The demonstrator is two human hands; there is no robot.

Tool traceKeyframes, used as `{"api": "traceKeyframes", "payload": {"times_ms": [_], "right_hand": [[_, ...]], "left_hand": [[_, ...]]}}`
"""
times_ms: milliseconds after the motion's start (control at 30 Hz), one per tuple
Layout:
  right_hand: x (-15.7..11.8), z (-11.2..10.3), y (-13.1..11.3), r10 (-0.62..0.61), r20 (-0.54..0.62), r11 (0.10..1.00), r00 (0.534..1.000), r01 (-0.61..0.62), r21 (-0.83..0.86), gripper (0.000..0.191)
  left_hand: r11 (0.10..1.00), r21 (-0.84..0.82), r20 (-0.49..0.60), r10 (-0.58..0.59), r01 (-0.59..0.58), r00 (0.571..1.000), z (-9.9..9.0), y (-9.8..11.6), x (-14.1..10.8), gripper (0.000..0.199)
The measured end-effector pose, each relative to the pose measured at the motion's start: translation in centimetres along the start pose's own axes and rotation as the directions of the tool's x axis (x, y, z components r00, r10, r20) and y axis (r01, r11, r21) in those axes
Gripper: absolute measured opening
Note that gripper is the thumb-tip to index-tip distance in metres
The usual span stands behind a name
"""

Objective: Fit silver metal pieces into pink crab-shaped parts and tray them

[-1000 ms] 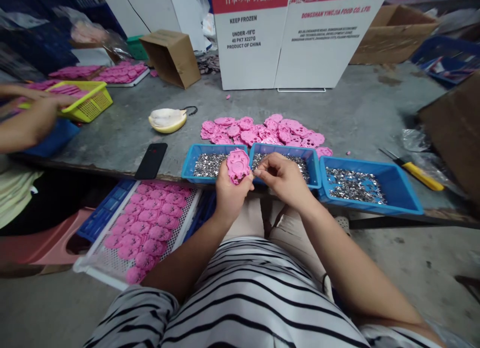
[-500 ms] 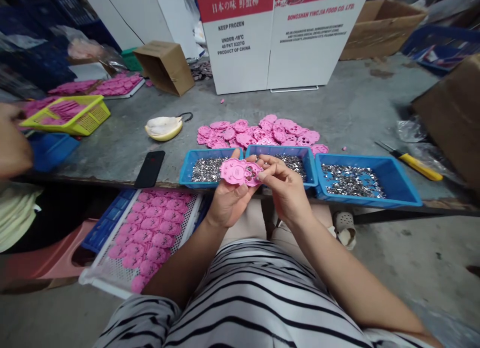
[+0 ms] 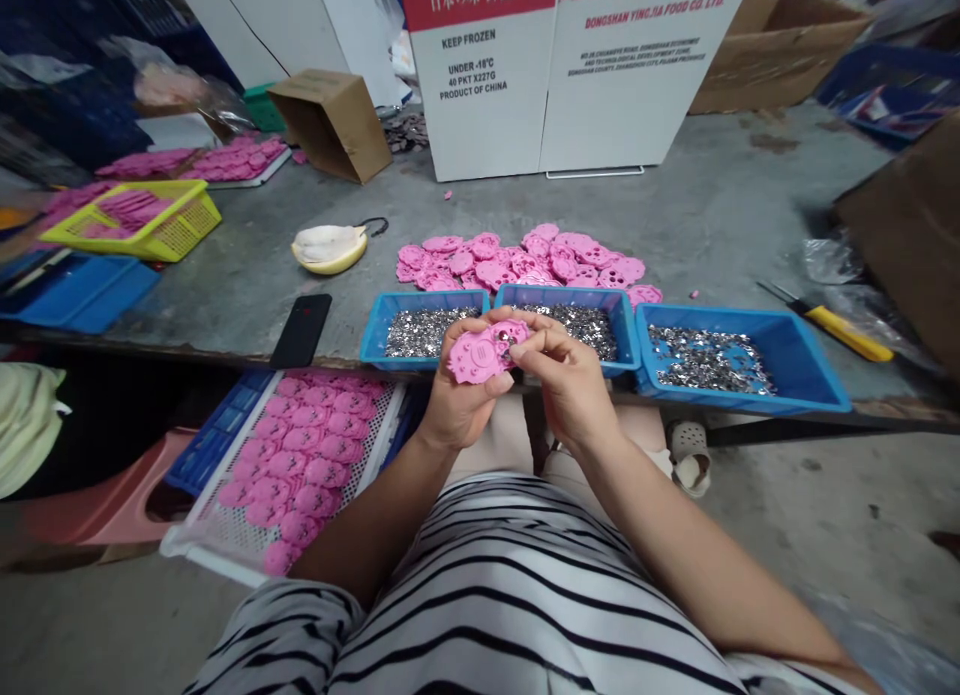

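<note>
My left hand (image 3: 461, 400) grips a pink plastic piece (image 3: 474, 356) by its left side and lower edge, above the front edge of the table. The fingers of my right hand (image 3: 566, 375) are pinched at the right end of the same piece, by its holes, where a small dark or shiny bit shows. Behind the hands stand two blue trays of small metal parts, the left one (image 3: 369, 343) and the middle one (image 3: 627, 327). A third blue tray (image 3: 814, 360) with metal parts sits to the right. Loose pink pieces (image 3: 495, 272) lie heaped beyond the trays.
A black phone (image 3: 301, 331), a yellow-rimmed shell-like dish (image 3: 330, 260) and a yellow basket (image 3: 184, 230) are on the left. A white crate (image 3: 214, 550) of pink pieces sits below the table edge. A yellow-handled tool (image 3: 851, 333) lies right. A white carton (image 3: 487, 125) stands behind.
The pink piece has tilted in my hands, its left end now lower. My right fingers have shifted slightly over its right end. The person at the left has moved mostly out of view.
</note>
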State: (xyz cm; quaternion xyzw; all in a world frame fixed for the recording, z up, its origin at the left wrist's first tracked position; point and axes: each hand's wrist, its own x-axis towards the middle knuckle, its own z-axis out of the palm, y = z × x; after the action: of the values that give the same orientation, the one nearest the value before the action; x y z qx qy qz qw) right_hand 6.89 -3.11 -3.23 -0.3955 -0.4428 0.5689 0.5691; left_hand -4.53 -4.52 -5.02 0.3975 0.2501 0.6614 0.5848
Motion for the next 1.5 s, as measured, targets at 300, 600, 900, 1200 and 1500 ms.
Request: {"api": "traceKeyframes", "payload": {"times_ms": [300, 600, 900, 1200, 1500], "right_hand": [[0.0, 0.2, 0.2, -0.008, -0.003, 1.0, 1.0, 0.008, -0.026, 0.018], [-0.1, 0.4, 0.4, 0.005, -0.021, 1.0, 1.0, -0.005, -0.014, 0.02], [-0.1, 0.6, 0.4, 0.03, -0.047, 0.998, 0.998, -0.027, 0.059, 0.016], [-0.2, 0.6, 0.6, -0.008, -0.053, 0.999, 0.999, 0.01, 0.035, 0.016], [0.0, 0.0, 2.0, -0.11, -0.035, 0.994, 0.993, 0.109, -0.007, 0.021]], "left_hand": [[0.999, 0.006, -0.016, 0.039, -0.039, 0.999, 0.0, 0.1, -0.1, 0.054], [0.996, 0.023, 0.008, 0.088, -0.088, 0.996, 0.0, -0.1, 0.0, 0.05], [0.981, 0.027, 0.105, 0.188, -0.192, 0.977, -0.6, -0.8, 0.2, 0.047], [0.967, 0.068, 0.138, 0.233, -0.244, 0.963, -0.7, -0.9, 0.1, 0.044], [0.978, 0.015, 0.057, 0.208, -0.209, 0.976, -0.2, -0.5, 0.1, 0.046]]}}
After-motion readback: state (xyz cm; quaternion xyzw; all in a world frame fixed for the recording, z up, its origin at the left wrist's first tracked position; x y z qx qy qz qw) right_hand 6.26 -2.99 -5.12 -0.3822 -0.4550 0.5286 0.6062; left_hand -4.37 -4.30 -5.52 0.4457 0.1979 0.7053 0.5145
